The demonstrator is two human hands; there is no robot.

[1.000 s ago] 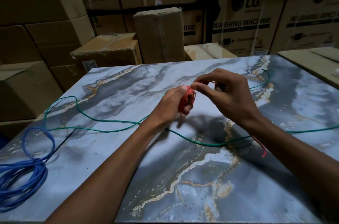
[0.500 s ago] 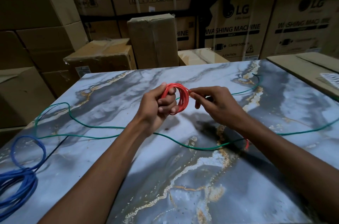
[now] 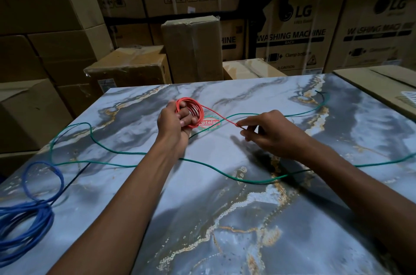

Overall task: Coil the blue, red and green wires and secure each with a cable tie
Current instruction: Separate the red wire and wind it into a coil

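Note:
My left hand (image 3: 174, 122) grips a small coil of red wire (image 3: 194, 110) above the marble tabletop, fingers curled through the loops. A straight stretch of the red wire runs from the coil to my right hand (image 3: 267, 134), which pinches the wire's free end between thumb and forefinger. The green wire (image 3: 139, 153) lies loose and uncoiled, snaking across the table under both arms. The blue wire (image 3: 27, 227) lies bundled in loops at the near left corner. No cable tie is visible.
The marble-patterned tabletop (image 3: 225, 229) carries a round red and green sticker (image 3: 209, 123) beside the coil. Stacked cardboard boxes (image 3: 191, 49) stand behind and to the left. A flat carton (image 3: 382, 81) abuts the right far edge.
My right hand has pulled away to the right, drawing the red wire's end out straight from the coil. The left hand has kept hold of the coil.

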